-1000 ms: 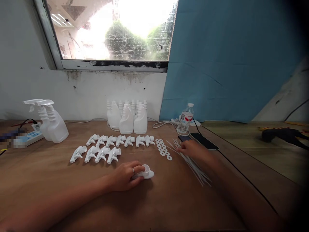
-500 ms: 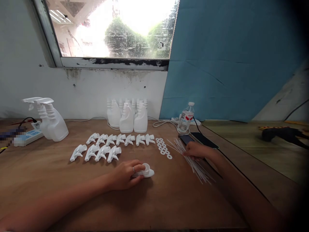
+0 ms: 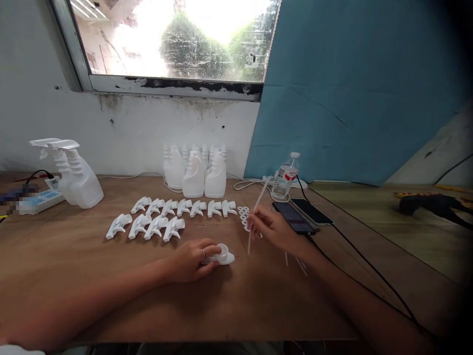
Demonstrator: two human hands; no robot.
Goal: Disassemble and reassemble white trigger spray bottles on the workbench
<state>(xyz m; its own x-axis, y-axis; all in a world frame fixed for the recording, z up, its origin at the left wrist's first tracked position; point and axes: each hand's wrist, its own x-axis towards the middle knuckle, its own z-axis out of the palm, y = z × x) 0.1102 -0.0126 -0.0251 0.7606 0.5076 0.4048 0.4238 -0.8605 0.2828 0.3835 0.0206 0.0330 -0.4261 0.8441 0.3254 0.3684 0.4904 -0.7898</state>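
My left hand [image 3: 195,260] is closed on a white spray trigger head [image 3: 223,255] that lies on the table, its round collar facing up. In my right hand [image 3: 268,227] a thin white dip tube [image 3: 257,198] is pinched between thumb and fingers, tilted, its upper end leaning away to the right. More tubes [image 3: 301,266] lie under the right forearm, mostly hidden by it. Small white ring washers [image 3: 244,213] sit just behind the right hand, which covers some of them. Several trigger heads [image 3: 173,229] are laid in two rows beyond my left hand.
White spray bottles [image 3: 194,177] stand grouped by the wall. Two assembled spray bottles [image 3: 83,180] stand at the left beside a white device [image 3: 40,201]. A water bottle [image 3: 285,177], two phones [image 3: 295,217] and black cables [image 3: 364,256] occupy the right side.
My right hand has lifted one tube from the bunch and moved left, toward the trigger head. The left hand keeps its grip in the same place. The view has tipped slightly downward.
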